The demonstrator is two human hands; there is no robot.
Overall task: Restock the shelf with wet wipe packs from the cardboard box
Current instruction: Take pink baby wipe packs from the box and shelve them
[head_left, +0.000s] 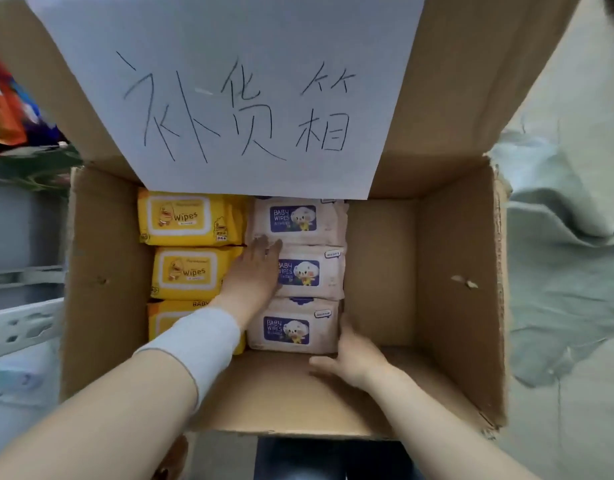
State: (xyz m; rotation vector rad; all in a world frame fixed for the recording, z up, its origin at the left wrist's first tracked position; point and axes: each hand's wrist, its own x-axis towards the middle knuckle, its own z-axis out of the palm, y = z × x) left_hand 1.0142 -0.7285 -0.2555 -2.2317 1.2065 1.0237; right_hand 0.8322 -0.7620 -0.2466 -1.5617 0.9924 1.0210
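In the head view, an open brown cardboard box (454,271) fills the middle of the frame. A white paper sheet with handwritten black characters (229,98) is fixed to its raised far flap.

Inside the box, at left of centre, three yellow wipes packs (191,216) are laid in a column. Three pale pink baby wipes packs (298,220) are laid in a column just beside them.

The left hand (253,268) is laid flat, with the fingers straight, over the seam between the two columns, and nothing is gripped by it. The right hand (350,355) is spread against the lower right corner of the nearest pink pack (291,327), thumb along the near edge, fingers up its right side. No closed hold is seen.

A grey metal shelf (21,323) is seen at the left edge.
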